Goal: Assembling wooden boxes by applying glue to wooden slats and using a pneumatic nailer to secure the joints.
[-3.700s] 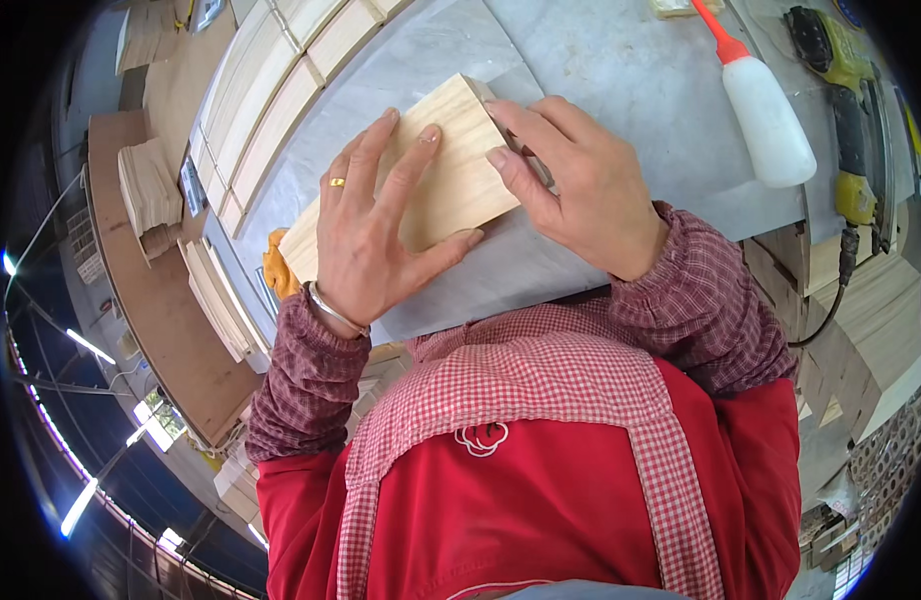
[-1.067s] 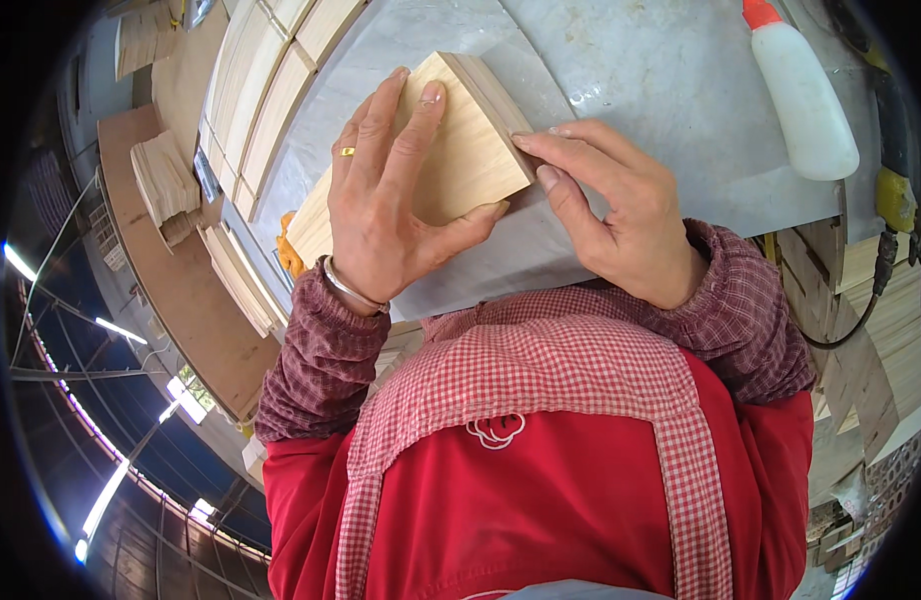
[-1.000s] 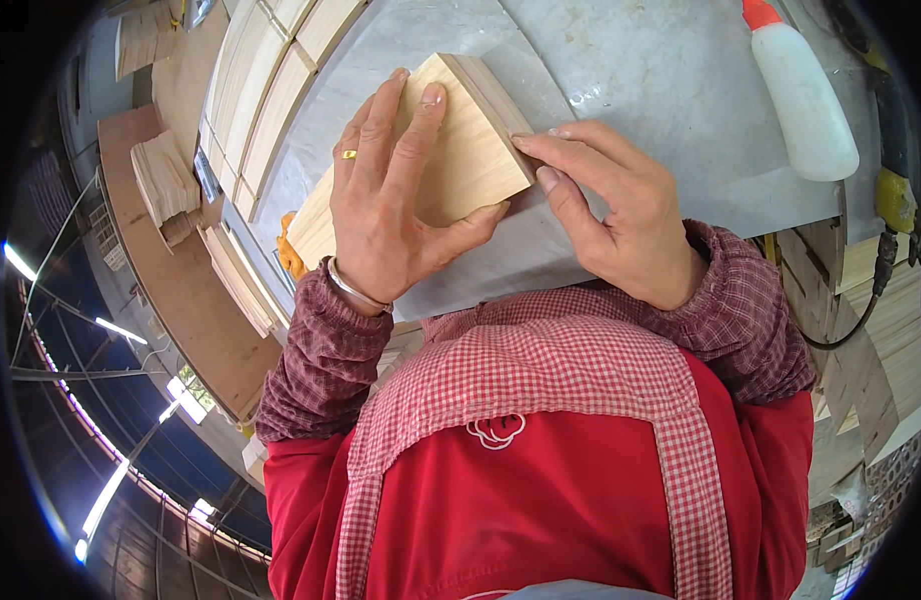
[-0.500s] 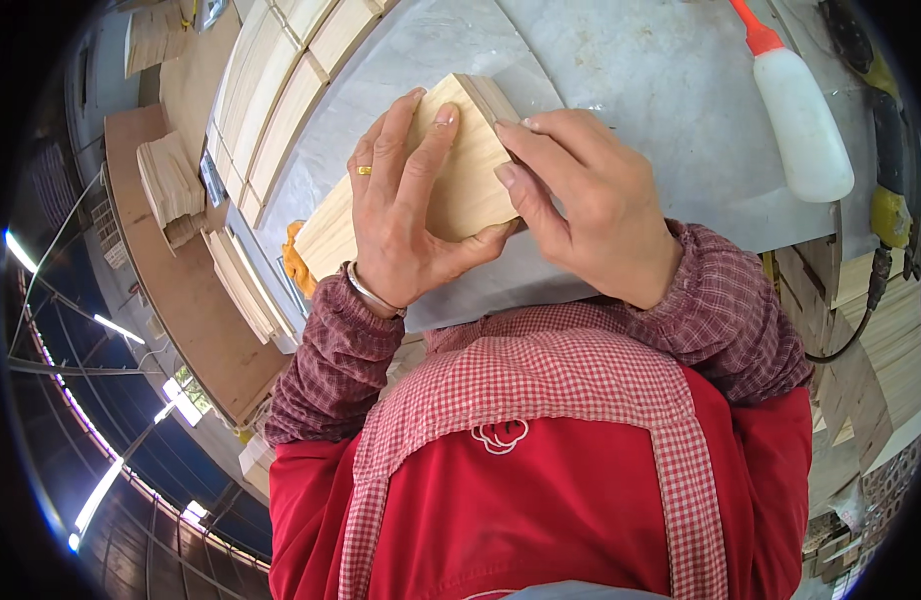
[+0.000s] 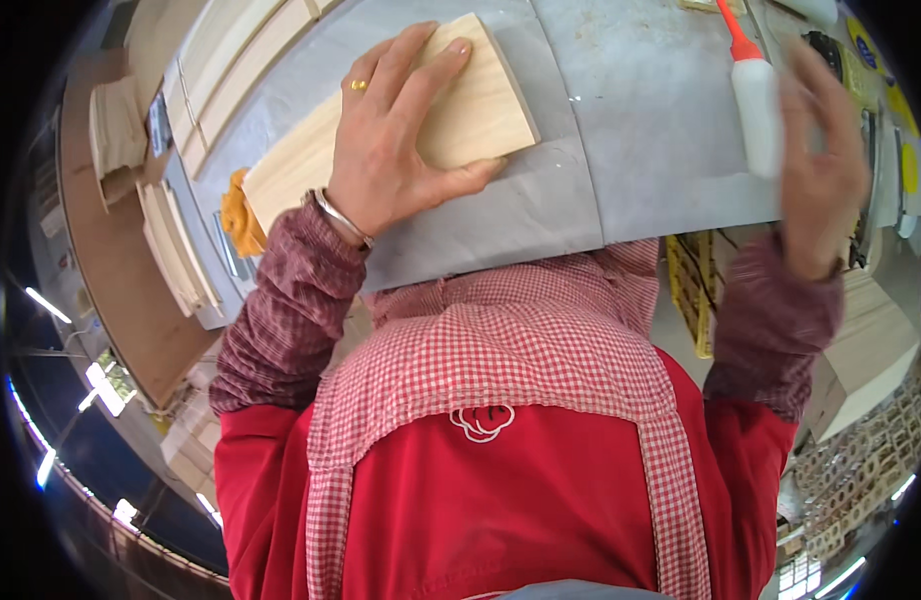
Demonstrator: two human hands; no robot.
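My left hand (image 5: 391, 150) spans a pale wooden board (image 5: 471, 100), its fingers over the far side and its thumb along the near edge. The board lies slantwise on the grey worktop; whether more pieces sit beneath it, I cannot tell. Blurred by motion, my right hand (image 5: 826, 170) is at the right, its fingers stretched out and apart. Just beside those fingers is a white squeeze bottle (image 5: 756, 115) with a red nozzle. The hand partly overlaps the bottle's side, and no grip on it shows.
Long wooden strips (image 5: 251, 70) lie at the back left of the grey worktop (image 5: 641, 150). An orange cloth (image 5: 242, 215) sits by the board's left end. More wood stacks (image 5: 116, 140) stand further left. Below the worktop's right part is a yellow crate (image 5: 691, 290); tools crowd the far right.
My right hand has left the wood and swung right to beside the bottle. The left hand stays on the board. The whole view has shifted somewhat.
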